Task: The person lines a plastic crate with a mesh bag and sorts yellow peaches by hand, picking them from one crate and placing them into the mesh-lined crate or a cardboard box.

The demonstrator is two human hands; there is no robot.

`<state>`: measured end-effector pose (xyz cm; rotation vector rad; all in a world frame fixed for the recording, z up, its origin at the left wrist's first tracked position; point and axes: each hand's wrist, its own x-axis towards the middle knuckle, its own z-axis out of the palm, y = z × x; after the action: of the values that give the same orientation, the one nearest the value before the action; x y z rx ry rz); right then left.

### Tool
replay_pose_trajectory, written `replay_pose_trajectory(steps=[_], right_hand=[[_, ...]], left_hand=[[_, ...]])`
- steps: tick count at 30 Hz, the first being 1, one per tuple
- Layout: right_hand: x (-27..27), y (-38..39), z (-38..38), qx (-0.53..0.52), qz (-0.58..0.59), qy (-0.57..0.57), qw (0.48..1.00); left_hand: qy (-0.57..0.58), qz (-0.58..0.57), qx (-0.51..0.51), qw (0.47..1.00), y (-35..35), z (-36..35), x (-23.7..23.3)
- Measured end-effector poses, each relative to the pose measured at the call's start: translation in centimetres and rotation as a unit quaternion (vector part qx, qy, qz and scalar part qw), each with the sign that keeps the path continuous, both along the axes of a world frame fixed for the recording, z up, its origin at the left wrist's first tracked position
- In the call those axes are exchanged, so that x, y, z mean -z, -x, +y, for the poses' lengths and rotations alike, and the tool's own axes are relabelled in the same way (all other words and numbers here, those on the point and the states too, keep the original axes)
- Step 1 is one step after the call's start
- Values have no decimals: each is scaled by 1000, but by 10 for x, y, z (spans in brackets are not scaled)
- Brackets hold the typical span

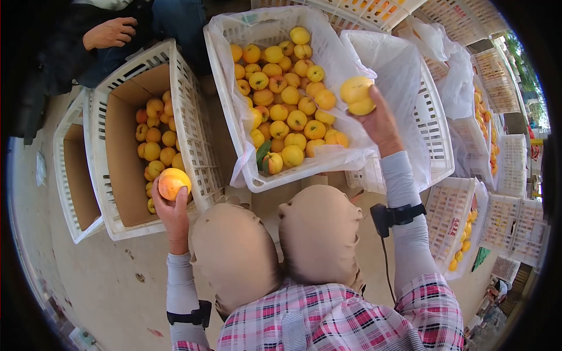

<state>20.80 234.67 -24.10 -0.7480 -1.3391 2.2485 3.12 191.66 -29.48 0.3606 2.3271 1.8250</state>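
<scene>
My left hand [173, 221] is closed around a large yellow-orange peach [174, 182] with a reddish blush. It hovers by the near right corner of a white crate [196, 134] lined with cardboard, where several peaches [153, 136] lie. My right hand [379, 124] grips what look like two yellow peaches [356, 93], pressed together, over the right side of the middle crate. That middle crate [275, 182] has a white plastic liner and holds many yellow peaches [287, 96], one with a green leaf [263, 152].
Right of the middle crate stands another plastic-lined crate [436, 131]. A narrow cardboard-lined crate [65, 175] stands at far left. A co-worker's hand [111, 33] rests at upper left. Stacked white crates [504, 76], some with fruit, line the right side.
</scene>
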Motion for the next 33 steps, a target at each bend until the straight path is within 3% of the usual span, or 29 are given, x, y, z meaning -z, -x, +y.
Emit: replay_pose_trajectory(steps=[3,5,8,10,11,13,14,16,18,20,22,24,26,27,29,30,32,33], right_hand=[[-27,-53,43,127,-117,-206,963],[-21,-94,64,161,-237,-236,929],[9,-139,70,148,-345,-241,895],[35,-159,71,57,-489,-221,842],[44,-161,73,52,-489,-219,843],[60,-164,81,-28,-620,-287,730],[64,-159,85,-32,-620,-284,731],[63,-142,96,43,-469,-548,691],[4,-73,40,49,-377,-552,742],[-9,-22,0,-63,-289,-499,814],[9,16,-30,-248,-264,-480,799],[62,38,-46,-376,-168,-653,636],[89,60,-62,-518,-224,-608,558],[99,68,-68,-519,-221,-608,558],[111,81,-80,-617,-225,-625,421],[113,87,-83,-619,-223,-625,421],[112,94,-85,-664,-217,-634,332],[110,93,-83,-663,-219,-634,332]], left_hand=[[-7,-16,-1,1000,0,3,-4],[-15,-9,-3,1000,1,4,-1],[-9,-5,-3,1000,2,3,0],[-12,-17,-4,1000,1,3,-1],[-21,-25,-8,999,0,3,-1],[-24,-38,-14,999,0,4,-2],[-31,-51,-15,998,0,4,-2],[-26,-45,-16,999,-1,5,-3],[-21,-40,-14,999,-1,5,-4],[-11,-34,-17,999,0,6,-4],[-13,-24,-18,999,-1,7,-3],[-14,-16,-19,1000,-2,6,-3],[-14,-4,-12,1000,-3,8,-5],[-13,-3,-14,1000,-3,8,-6],[-13,-6,-14,1000,-3,9,-7],[-11,-6,-17,1000,-3,9,-7],[8,17,-15,1000,-3,9,-6],[7,17,-14,1000,-4,10,-7]])
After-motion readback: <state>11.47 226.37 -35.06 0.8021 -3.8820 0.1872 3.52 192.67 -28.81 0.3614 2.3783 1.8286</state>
